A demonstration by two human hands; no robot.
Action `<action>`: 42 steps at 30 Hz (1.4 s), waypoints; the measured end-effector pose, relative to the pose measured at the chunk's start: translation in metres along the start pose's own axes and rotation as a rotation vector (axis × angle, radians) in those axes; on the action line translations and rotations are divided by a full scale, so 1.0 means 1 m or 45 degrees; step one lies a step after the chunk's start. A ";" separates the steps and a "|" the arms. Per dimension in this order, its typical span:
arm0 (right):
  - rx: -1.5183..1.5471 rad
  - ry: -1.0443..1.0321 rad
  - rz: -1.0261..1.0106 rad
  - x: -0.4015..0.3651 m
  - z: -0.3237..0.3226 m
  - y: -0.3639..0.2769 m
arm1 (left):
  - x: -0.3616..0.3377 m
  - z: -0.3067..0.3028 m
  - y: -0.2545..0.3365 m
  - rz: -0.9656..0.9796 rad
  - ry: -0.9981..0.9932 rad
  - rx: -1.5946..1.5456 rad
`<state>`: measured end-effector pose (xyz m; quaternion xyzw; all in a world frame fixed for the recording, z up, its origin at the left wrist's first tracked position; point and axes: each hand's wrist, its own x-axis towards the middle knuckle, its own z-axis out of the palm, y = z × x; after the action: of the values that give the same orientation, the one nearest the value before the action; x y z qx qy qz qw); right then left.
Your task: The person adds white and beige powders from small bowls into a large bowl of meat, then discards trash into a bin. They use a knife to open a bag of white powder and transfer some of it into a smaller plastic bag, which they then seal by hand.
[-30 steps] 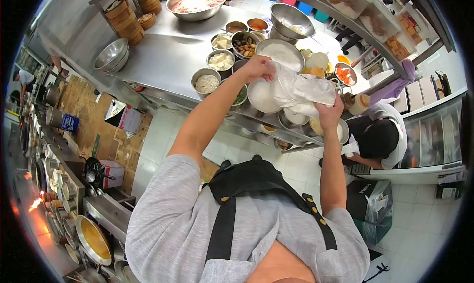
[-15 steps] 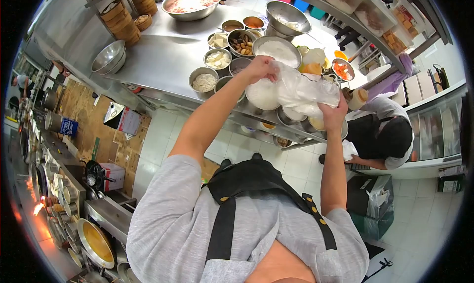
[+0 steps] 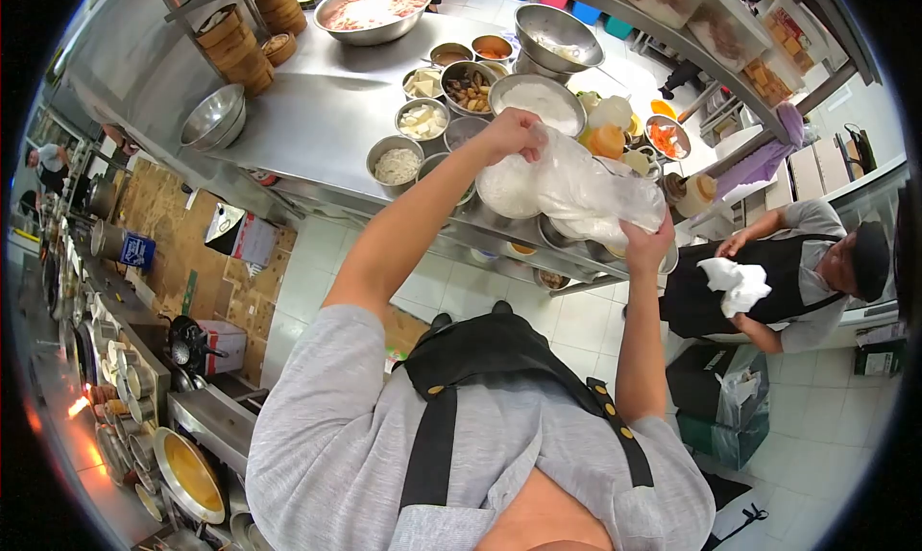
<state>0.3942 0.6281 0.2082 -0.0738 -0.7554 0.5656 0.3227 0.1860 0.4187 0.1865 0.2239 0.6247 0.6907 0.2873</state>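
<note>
A clear plastic bag point(image 3: 595, 188) stretches between my two hands, crumpled and whitish; what it contains, if anything, I cannot make out. My left hand point(image 3: 517, 136) pinches its upper left end, fingers closed. At the lower right end, my right hand point(image 3: 649, 244) grips the bag. Partly behind it lies a round container of white powder point(image 3: 506, 188). A wide steel bowl of white powder point(image 3: 538, 99) stands just beyond my left hand. Close by are a pot of brown chunks point(image 3: 470, 92) and a pot of white pieces point(image 3: 423, 122).
The steel counter point(image 3: 303, 119) carries a large bowl of pinkish food point(image 3: 373, 11) and bamboo steamers point(image 3: 233, 51). Squeeze bottles point(image 3: 695, 194) stand near my right hand. A co-worker point(image 3: 768, 282) at the right holds a white cloth point(image 3: 735, 284). Flames point(image 3: 77, 405) burn at the far left.
The co-worker has straightened and turned, and the white cloth now shows between their hands. The bag has shifted slightly and looks more spread; both my hands keep hold of it.
</note>
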 end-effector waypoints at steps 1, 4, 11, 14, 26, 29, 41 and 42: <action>0.000 0.002 0.003 -0.007 -0.003 0.002 | -0.002 0.003 0.002 -0.003 -0.002 0.001; 0.059 0.102 0.065 -0.038 -0.008 0.013 | -0.009 0.015 0.009 0.038 -0.003 0.009; 0.330 0.417 0.339 -0.134 0.000 0.072 | -0.016 0.049 0.014 0.048 -0.196 0.467; -0.027 0.186 0.448 -0.171 -0.009 0.100 | -0.041 0.066 0.016 0.258 -0.172 0.820; -0.981 -0.345 -0.556 0.061 0.099 0.047 | -0.177 0.080 0.007 0.591 -0.169 1.015; -1.306 -0.644 -0.435 0.099 0.126 0.060 | -0.210 0.060 -0.003 0.552 -0.072 1.030; -1.234 -0.455 -0.743 0.110 0.106 0.027 | -0.289 0.030 -0.084 0.174 0.065 0.931; -1.126 -0.551 -0.745 0.095 0.106 0.006 | -0.290 0.031 -0.091 0.154 0.072 0.932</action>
<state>0.2580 0.5903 0.2250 0.1280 -0.9580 0.0850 0.2421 0.4302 0.2504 0.1140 0.3292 0.8238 0.4430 0.1297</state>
